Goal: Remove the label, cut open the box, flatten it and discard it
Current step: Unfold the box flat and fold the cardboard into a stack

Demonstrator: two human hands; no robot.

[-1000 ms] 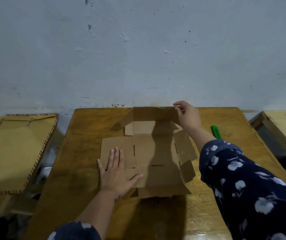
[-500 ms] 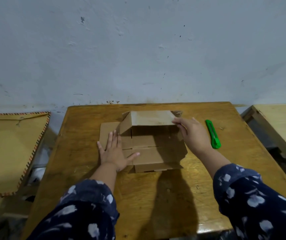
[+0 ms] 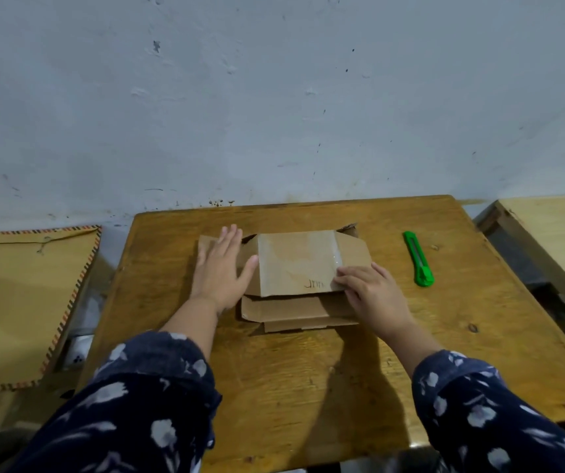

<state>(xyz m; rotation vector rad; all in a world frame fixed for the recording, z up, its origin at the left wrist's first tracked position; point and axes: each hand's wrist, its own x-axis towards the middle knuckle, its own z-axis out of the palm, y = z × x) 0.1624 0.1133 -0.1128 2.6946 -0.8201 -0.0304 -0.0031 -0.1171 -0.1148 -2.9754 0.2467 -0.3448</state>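
Observation:
A brown cardboard box (image 3: pixel 294 264) lies folded nearly flat in the middle of the wooden table (image 3: pixel 308 387), its top panel bearing clear tape and a small handwritten mark. My left hand (image 3: pixel 221 271) rests flat with fingers spread on the box's left flap. My right hand (image 3: pixel 369 291) presses the near right corner of the top panel, fingers bent over its edge. A green utility knife (image 3: pixel 418 258) lies on the table to the right of the box, untouched.
A blue-grey wall stands directly behind the table. To the left lies a large tan mat with a striped border (image 3: pixel 18 302). Another wooden surface (image 3: pixel 554 233) stands at the right, with a dark gap between it and the table.
The upright far panel has been folded forward and down over the rest of the box by my right hand. My left hand slid slightly farther along the left flap.

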